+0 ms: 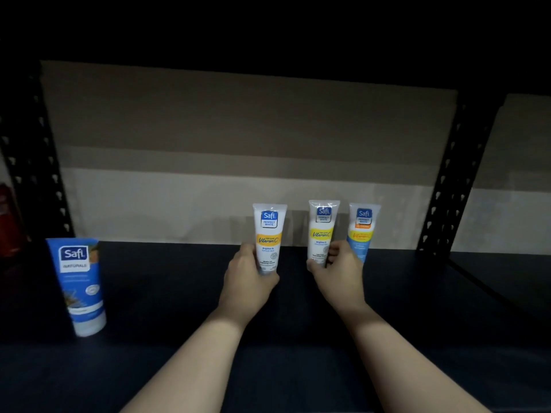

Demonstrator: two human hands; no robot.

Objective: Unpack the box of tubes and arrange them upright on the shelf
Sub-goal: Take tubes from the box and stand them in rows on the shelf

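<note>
My left hand point(249, 278) grips the lower part of a white tube with an orange band point(269, 231), held upright at the back of the dark shelf point(179, 293). My right hand point(337, 272) holds the base of a second white tube with a yellow band point(322, 228), also upright. Just right of it stands a third tube, white on top and blue below point(362, 231), partly hidden by my right hand. A larger blue tube point(79, 284) stands upright near the shelf's front left. The box is not in view.
Black perforated uprights point(44, 174) point(447, 180) frame the shelf bay. A beige wall point(238, 144) lies behind. A red object point(7, 222) shows at the far left edge. Another shelf section point(507, 278) continues to the right.
</note>
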